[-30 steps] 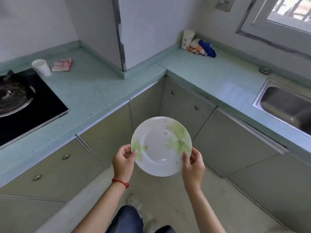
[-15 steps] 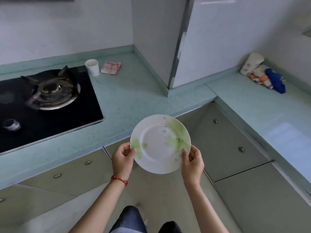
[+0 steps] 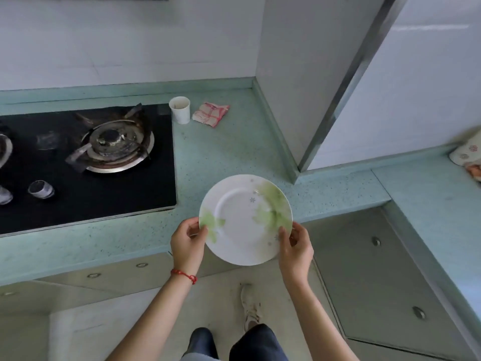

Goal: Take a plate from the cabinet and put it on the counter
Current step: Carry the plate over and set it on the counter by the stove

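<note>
A round white plate (image 3: 242, 220) with green leaf prints is held in the air, its far half over the front edge of the pale green counter (image 3: 223, 157). My left hand (image 3: 188, 242), with a red cord at the wrist, pinches the plate's left rim. My right hand (image 3: 295, 246) grips its lower right rim. The grey cabinet doors (image 3: 364, 267) below the counter are closed.
A black gas hob (image 3: 86, 162) with a burner fills the counter's left part. Behind it stand a white paper cup (image 3: 180, 109) and a folded red-checked cloth (image 3: 211, 114). A white wall column (image 3: 312, 82) juts out at the corner. Patterned cloths (image 3: 468, 155) lie at the right edge.
The view has swung left, bringing the hob into sight and losing the sink. The plate, still in both hands, has moved forward to the counter's edge.
</note>
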